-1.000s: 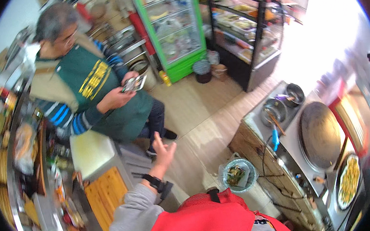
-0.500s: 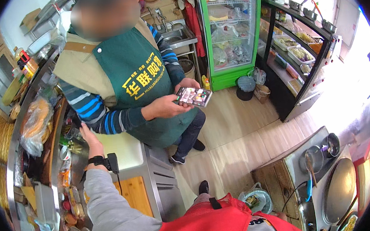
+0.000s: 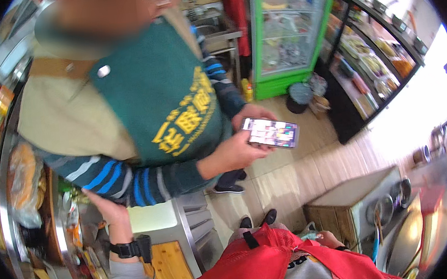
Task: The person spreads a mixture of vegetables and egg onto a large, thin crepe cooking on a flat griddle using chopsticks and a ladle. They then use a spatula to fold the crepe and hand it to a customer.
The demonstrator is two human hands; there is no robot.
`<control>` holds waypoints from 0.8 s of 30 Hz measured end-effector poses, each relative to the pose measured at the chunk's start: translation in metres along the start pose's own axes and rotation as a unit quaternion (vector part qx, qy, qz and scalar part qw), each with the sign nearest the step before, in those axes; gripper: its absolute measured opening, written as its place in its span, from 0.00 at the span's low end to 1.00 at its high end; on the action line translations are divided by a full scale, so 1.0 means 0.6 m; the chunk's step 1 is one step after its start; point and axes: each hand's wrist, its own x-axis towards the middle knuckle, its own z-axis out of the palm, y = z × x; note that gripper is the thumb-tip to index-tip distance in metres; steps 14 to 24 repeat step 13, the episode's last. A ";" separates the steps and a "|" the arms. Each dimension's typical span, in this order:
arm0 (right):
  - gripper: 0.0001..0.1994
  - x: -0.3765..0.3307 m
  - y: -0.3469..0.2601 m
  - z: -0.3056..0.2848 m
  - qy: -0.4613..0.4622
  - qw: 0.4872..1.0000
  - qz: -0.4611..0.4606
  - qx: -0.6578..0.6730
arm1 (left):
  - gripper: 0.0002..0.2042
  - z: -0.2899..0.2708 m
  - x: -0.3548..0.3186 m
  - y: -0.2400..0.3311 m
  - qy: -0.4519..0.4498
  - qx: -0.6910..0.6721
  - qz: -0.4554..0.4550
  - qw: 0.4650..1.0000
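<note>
My left hand (image 3: 108,208) is stretched out over the counter, fingers extended and holding nothing that shows. Its fingertips reach the striped sleeve (image 3: 117,179) of a co-worker standing close in front; whether they touch the sleeve or the counter beneath I cannot tell. A dark strap with a small device circles my left wrist. Low on the right, my right hand (image 3: 327,239) shows past my red apron (image 3: 235,265), next to a plastic bag (image 3: 311,235); its fingers are too small and blurred to read. The co-worker holds a phone (image 3: 270,133) in both hands.
A wooden cutting board (image 3: 170,263) and a pale board (image 3: 153,217) lie on the left counter. Ahead stand a green-framed fridge (image 3: 291,31), a dark bin (image 3: 299,97) and a glass display case (image 3: 369,61). A cooking stand with a round griddle (image 3: 405,237) is at the right.
The co-worker now appears closer and larger, leaning toward me with the phone. My right hand has come into view by the apron. My left hand stays outstretched beside the sleeve.
</note>
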 end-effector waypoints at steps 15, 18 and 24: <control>0.13 0.301 -0.053 -0.156 -0.040 0.961 -0.039 0.272 | 0.43 0.074 -0.133 -0.022 -0.193 0.143 0.097 0.966; 0.13 0.301 -0.053 -0.156 -0.040 0.961 -0.039 0.272 | 0.43 0.074 -0.133 -0.022 -0.193 0.143 0.097 0.966; 0.13 0.301 -0.053 -0.156 -0.040 0.961 -0.039 0.272 | 0.43 0.074 -0.133 -0.022 -0.193 0.143 0.097 0.966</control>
